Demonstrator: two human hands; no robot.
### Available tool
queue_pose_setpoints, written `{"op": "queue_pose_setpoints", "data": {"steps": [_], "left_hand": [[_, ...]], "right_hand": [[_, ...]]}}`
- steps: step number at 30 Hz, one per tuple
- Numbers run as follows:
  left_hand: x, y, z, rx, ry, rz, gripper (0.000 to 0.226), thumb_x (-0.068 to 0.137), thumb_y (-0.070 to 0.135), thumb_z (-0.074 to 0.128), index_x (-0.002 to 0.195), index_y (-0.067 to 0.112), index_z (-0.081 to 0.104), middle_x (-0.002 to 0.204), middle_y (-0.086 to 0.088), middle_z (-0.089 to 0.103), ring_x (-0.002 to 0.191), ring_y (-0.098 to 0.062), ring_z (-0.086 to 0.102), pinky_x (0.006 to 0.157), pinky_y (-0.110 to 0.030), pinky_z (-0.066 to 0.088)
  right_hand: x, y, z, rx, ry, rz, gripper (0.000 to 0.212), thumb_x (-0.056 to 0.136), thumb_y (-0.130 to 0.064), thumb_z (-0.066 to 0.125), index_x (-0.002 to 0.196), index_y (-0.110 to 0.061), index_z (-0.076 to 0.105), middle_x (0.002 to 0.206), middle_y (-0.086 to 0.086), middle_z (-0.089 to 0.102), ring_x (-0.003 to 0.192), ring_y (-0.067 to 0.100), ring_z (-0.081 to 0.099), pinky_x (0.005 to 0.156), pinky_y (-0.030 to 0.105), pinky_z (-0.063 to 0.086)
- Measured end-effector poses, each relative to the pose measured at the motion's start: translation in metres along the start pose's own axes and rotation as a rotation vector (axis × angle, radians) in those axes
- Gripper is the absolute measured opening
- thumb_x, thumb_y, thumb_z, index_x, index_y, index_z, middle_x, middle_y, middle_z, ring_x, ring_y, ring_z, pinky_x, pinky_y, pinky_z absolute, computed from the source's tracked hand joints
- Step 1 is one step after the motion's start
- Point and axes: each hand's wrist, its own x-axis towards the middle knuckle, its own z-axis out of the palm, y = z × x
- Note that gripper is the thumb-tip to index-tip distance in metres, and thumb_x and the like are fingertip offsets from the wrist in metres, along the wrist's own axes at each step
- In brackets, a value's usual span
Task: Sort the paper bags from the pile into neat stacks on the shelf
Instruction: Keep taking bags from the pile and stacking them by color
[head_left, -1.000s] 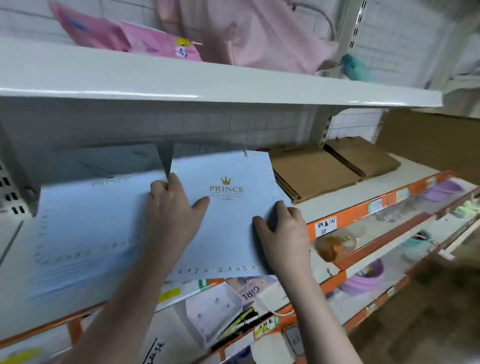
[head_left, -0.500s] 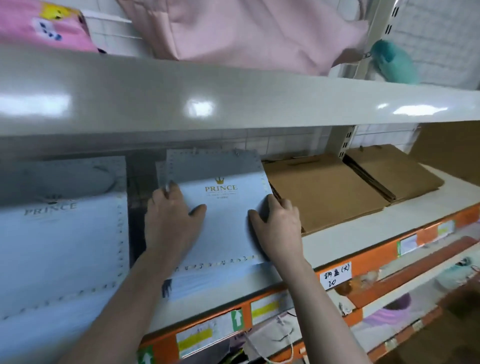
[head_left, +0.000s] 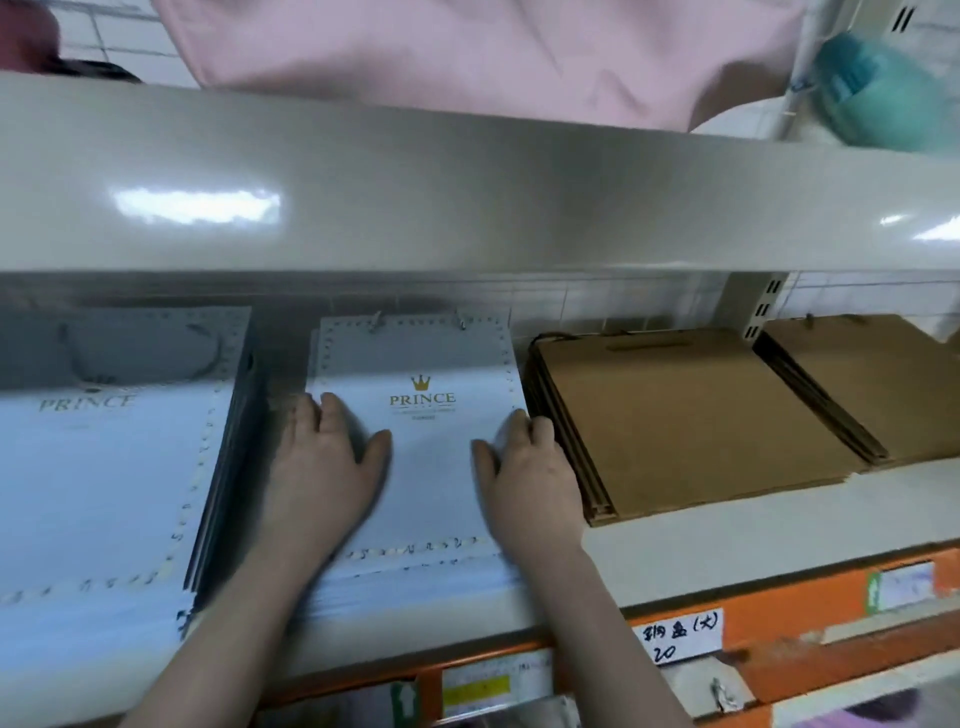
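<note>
A stack of flat pale-blue paper bags (head_left: 431, 467) with a gold crown and "PRINCE" print lies on the white shelf (head_left: 753, 525). My left hand (head_left: 324, 467) rests flat on its left half, fingers toward the left edge. My right hand (head_left: 527, 473) presses on its right side, fingers curled over the right edge. A larger stack of the same blue bags (head_left: 98, 493) lies to the left. Two stacks of brown paper bags lie to the right, a near brown stack (head_left: 685, 415) and a far brown stack (head_left: 878, 384).
An upper white shelf (head_left: 467, 192) overhangs closely, carrying a pink cloth bag (head_left: 467, 47) and a teal object (head_left: 878, 88). The shelf's front has an orange price strip (head_left: 769, 613) with a handwritten label (head_left: 678, 634). Lower shelves hold small goods.
The top blue bag went from tilted to square on the middle stack, further back on the shelf. Both hands now press flat on it, and the view has come closer.
</note>
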Motion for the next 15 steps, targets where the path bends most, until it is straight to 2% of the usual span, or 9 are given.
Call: {"op": "queue_pose_setpoints", "data": {"steps": [4,8,13,15], "left_hand": [[0.002,0.004,0.002,0.054,-0.008,0.001,0.069,0.094,0.045,0.043,0.141,-0.003,0.026,0.151,-0.027,0.017,0.140,-0.039,0.019,0.111,-0.044,0.024],[0.002,0.006,0.001,0.064,-0.018,-0.016,0.070,0.094,0.048,0.039,0.143,-0.001,0.024,0.154,-0.024,0.014,0.142,-0.036,0.014,0.112,-0.041,0.021],[0.002,0.009,-0.007,0.152,0.055,0.010,0.067,0.092,0.051,0.040,0.135,0.000,0.036,0.146,-0.021,0.033,0.135,-0.035,0.029,0.111,-0.042,0.026],[0.001,0.011,-0.012,0.198,0.095,0.025,0.068,0.092,0.053,0.040,0.136,0.002,0.038,0.146,-0.019,0.034,0.137,-0.034,0.026,0.113,-0.043,0.023]], "right_hand": [[0.002,0.001,-0.002,-0.022,-0.049,-0.022,0.059,0.099,-0.046,0.026,0.141,-0.003,0.029,0.126,0.010,0.040,0.105,0.023,0.052,0.083,0.029,0.046],[0.002,-0.003,-0.008,-0.066,-0.101,-0.009,0.060,0.100,-0.045,0.024,0.143,-0.003,0.024,0.130,0.011,0.036,0.109,0.023,0.051,0.078,0.028,0.046],[0.002,-0.005,-0.021,-0.147,-0.156,-0.008,0.062,0.100,-0.045,0.025,0.146,-0.004,0.017,0.135,0.012,0.036,0.117,0.026,0.045,0.091,0.035,0.041],[-0.001,-0.005,-0.029,-0.153,-0.126,-0.025,0.063,0.100,-0.047,0.026,0.146,-0.005,0.017,0.136,0.011,0.037,0.120,0.026,0.042,0.096,0.035,0.037]]}}
